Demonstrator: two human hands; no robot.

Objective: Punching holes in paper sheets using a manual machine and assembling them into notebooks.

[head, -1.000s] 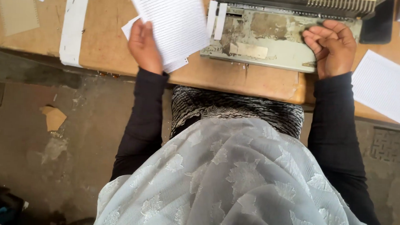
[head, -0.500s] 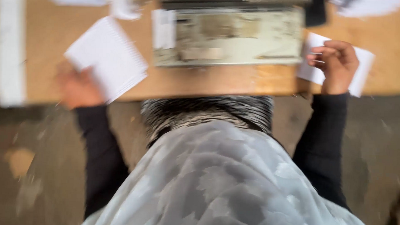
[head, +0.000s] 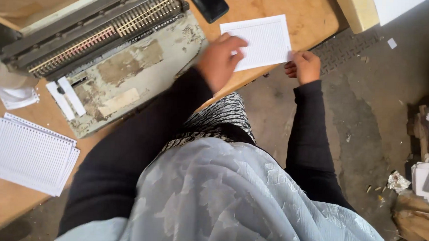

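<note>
Both hands now on the right-side sheets

My left hand (head: pixel 220 60) dropped its paper bundle, now lying as a punched stack (head: pixel 29 154) near the worktop (head: pixel 12 203) left edge, and crossed over onto the lined sheets (head: pixel 262 39) at the right end. My right hand (head: pixel 304 66) shifted to pinch their near corner.

White lined sheet (head: pixel 261 40), black sleeves (head: pixel 309 133) (grey floral scarf (head: pixel 230 202)).
</note>
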